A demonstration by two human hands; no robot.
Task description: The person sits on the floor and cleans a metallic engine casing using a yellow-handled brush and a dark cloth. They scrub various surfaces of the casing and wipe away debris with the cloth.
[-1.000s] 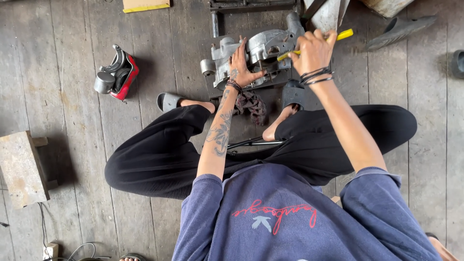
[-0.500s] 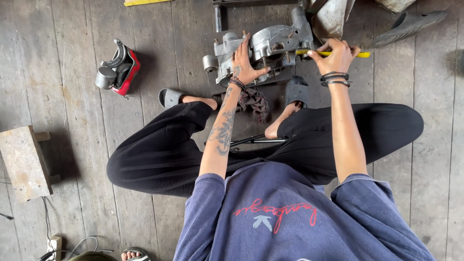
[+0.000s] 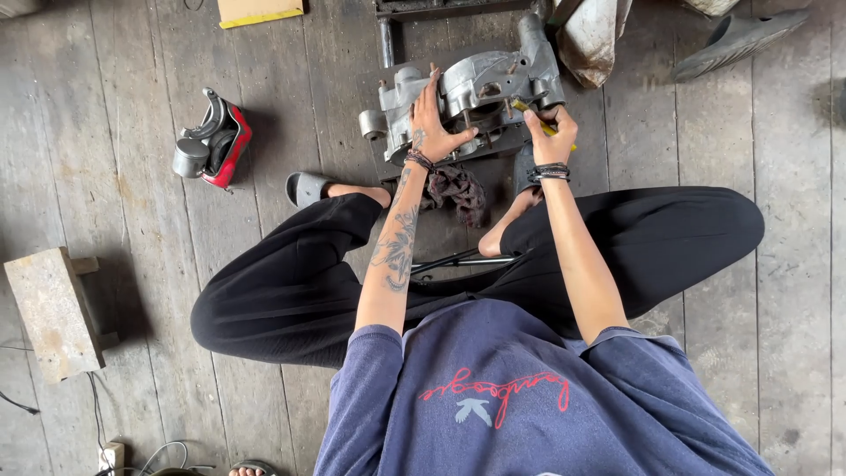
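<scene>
Two hands on one workpiece: a grey cast-metal engine casing (image 3: 471, 101), lying on the weathered grey plank floor (image 3: 115, 106) just ahead of the seated person's crossed legs.

Left hand (image 3: 432, 123) rests flat on the casing's near face, fingers (image 3: 429, 88) spread and pressing down; it holds nothing. Right hand (image 3: 551, 137) is curled, fingers pressed together around a slim yellow-handled tool (image 3: 533, 116), whose tip goes in at the casing's right side. The tool's working end is hidden; probably a screwdriver or a pick, I cannot tell which.

To do this step well, as I judge it: keep the left palm bearing down so the casing does not rock on the boards, hold the tool in line with whatever it engages, and work with short, controlled pushes. A slip would send the tip toward the left thumb, so keep that hand clear of the tool's line.

About it: a dark crumpled rag (image 3: 456, 192) by the knees, a red-and-grey machine part (image 3: 216, 141) well apart to the left, a pale wooden block (image 3: 53, 313) nearer the camera, a grey sandal (image 3: 736, 40) at upper right.
</scene>
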